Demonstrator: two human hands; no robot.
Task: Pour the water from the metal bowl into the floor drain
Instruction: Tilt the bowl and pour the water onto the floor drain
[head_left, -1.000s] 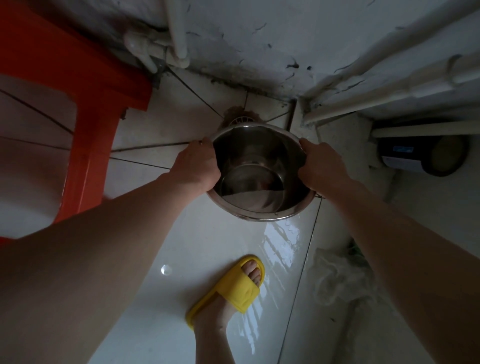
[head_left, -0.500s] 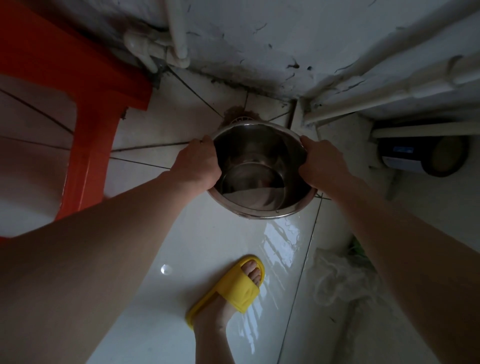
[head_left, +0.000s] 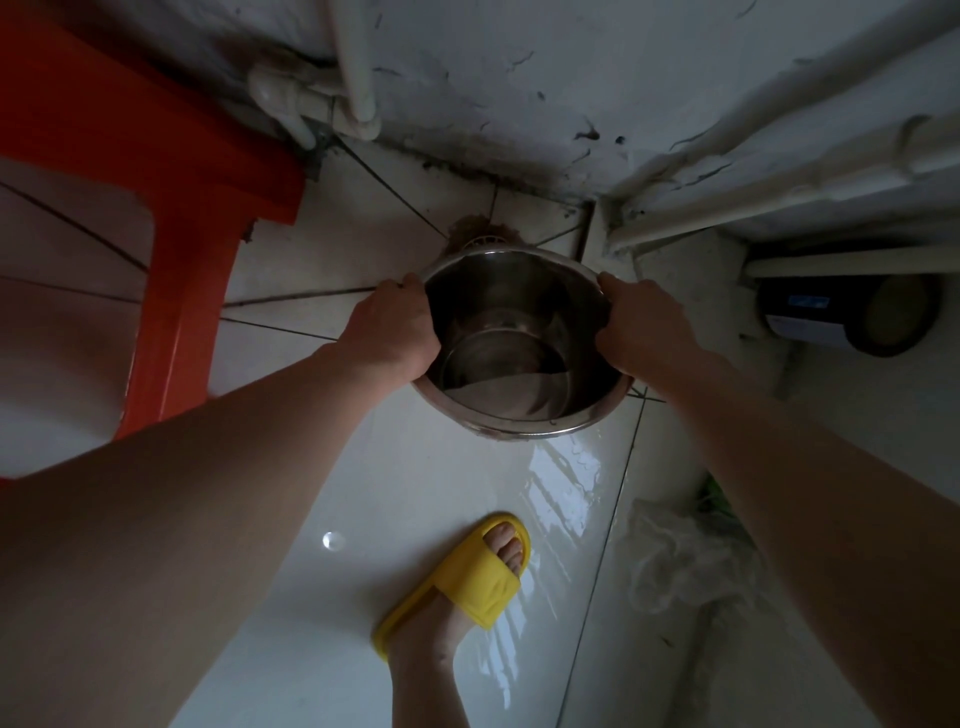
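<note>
Gripping metal bowl (head_left: 514, 358) rim, left hand (head_left: 389, 332), right hand (head_left: 644, 332), opposite sides

The bowl (head_left: 519, 343) hangs before the floor drain (head_left: 485, 241) in the floor's far corner, stool (head_left: 171, 208) left, slippered foot (head_left: 457, 577) nearer.
</note>
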